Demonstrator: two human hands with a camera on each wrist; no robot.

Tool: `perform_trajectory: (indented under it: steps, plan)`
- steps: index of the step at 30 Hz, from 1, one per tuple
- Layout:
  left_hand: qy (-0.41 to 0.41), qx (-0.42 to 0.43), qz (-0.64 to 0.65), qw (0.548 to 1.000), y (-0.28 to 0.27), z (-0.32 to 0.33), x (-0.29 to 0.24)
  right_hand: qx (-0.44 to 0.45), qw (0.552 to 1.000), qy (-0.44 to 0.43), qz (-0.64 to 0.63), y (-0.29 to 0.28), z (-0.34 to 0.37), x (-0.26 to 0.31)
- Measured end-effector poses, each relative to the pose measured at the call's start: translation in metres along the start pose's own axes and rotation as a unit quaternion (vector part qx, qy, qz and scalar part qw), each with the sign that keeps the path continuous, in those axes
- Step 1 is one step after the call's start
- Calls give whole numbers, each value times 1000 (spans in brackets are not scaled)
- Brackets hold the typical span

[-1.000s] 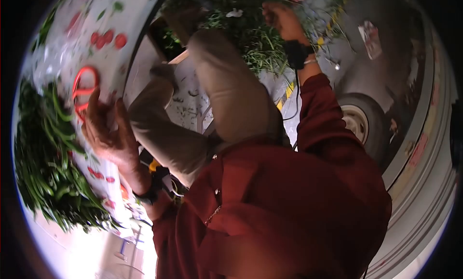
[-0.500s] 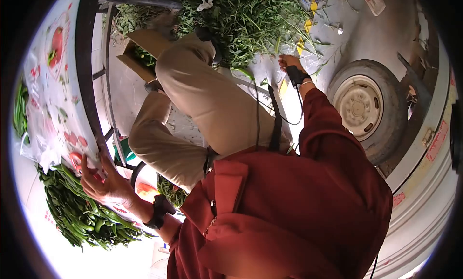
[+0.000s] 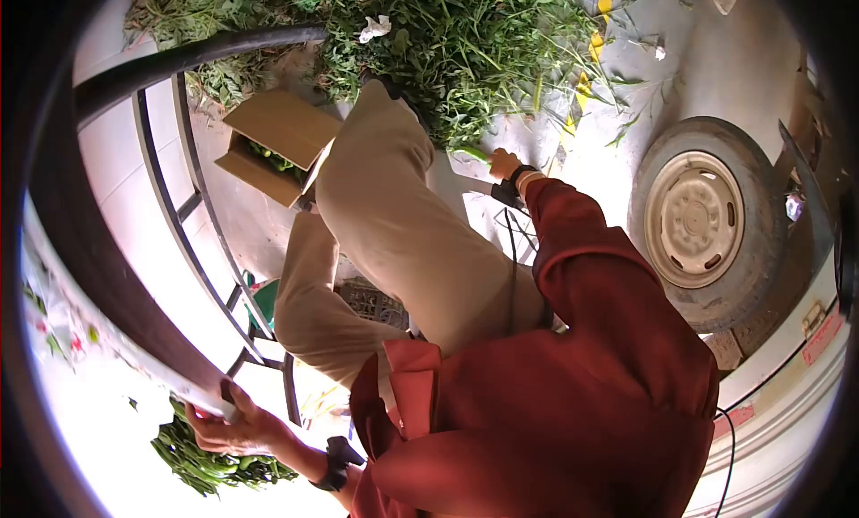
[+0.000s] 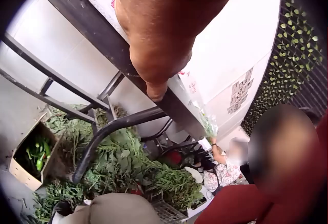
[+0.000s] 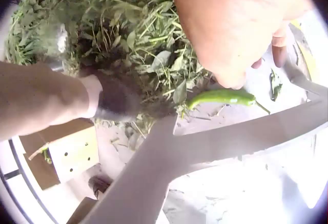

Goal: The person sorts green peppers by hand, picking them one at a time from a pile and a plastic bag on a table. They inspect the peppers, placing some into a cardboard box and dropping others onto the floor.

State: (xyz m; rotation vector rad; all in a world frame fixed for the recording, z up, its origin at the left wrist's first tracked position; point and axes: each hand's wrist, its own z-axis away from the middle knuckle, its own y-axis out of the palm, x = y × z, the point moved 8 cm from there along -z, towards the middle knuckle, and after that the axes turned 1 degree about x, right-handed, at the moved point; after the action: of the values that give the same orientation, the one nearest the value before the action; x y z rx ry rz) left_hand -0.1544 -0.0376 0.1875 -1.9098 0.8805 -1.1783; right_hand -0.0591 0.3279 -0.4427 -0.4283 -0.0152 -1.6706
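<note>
My left hand [image 3: 240, 428] grips the edge of the patterned table [image 3: 134, 343], its thumb against the side; something red shows by the fingers. From the left wrist, that hand [image 4: 156, 39] lies over the dark table edge [image 4: 95, 26]. Low over the floor, my right hand [image 3: 506, 165] reaches down beside a green pepper [image 3: 472, 153]. Closer up, the right wrist view has this hand [image 5: 241, 29] just above the pepper [image 5: 223, 98], fingers pointing down and loosely bent, not round it. Whether a fingertip touches the pepper, I cannot tell.
Leafy plants [image 3: 465, 53] are heaped on the floor. A cardboard box [image 3: 286, 129] with green peppers stands beside my legs. More peppers [image 3: 210, 464] lie by the left hand. A grey bar [image 5: 230, 142] crosses below the right hand; a wheel [image 3: 693, 218] is at the right.
My left hand has shifted from above the tabletop, near the red handles, onto the table's edge. My right hand has moved in close to the pepper on the floor. The head view has turned.
</note>
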Motion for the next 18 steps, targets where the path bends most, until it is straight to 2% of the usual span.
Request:
perform_trajectory:
  steps: [1, 2, 3, 4, 5, 6, 7, 10, 13, 15, 17, 18]
  plan:
    - [-6, -6, 15, 1000, 0, 1, -2, 11, 998, -40, 51, 5, -1, 10]
    - [35, -20, -26, 999, 0, 1, 0, 14, 998, -40, 45, 8, -4, 16]
    - [75, -34, -67, 994, 1, 2, 1, 18, 1000, -4, 13, 20, -17, 11]
    - [72, -46, -58, 995, 1, 3, 1, 22, 999, 32, -17, 22, -19, 8]
    - [69, -57, -52, 995, -1, 4, 1, 26, 999, 31, -18, 23, -22, 10]
    - [102, -45, -112, 987, -1, 5, 0, 46, 996, 66, -48, 13, -11, 15]
    - [83, -32, -107, 990, -1, 6, 2, 65, 990, 100, -77, 5, 2, 19]
    - [50, -18, -30, 998, 3, 8, 12, 47, 991, 107, -66, 6, 1, 26]
    - [39, -27, -43, 998, 1, 9, 12, 21, 991, 123, -52, 9, -9, 26]
    - [61, -15, -85, 994, -1, 8, 7, 76, 990, 113, -23, 12, -12, 26]
    - [23, -13, -39, 999, 0, 9, 9, 21, 984, 150, -96, 14, -23, 17]
    - [14, -11, -40, 999, 2, 11, 15, 27, 987, 148, -52, 19, -31, 18]
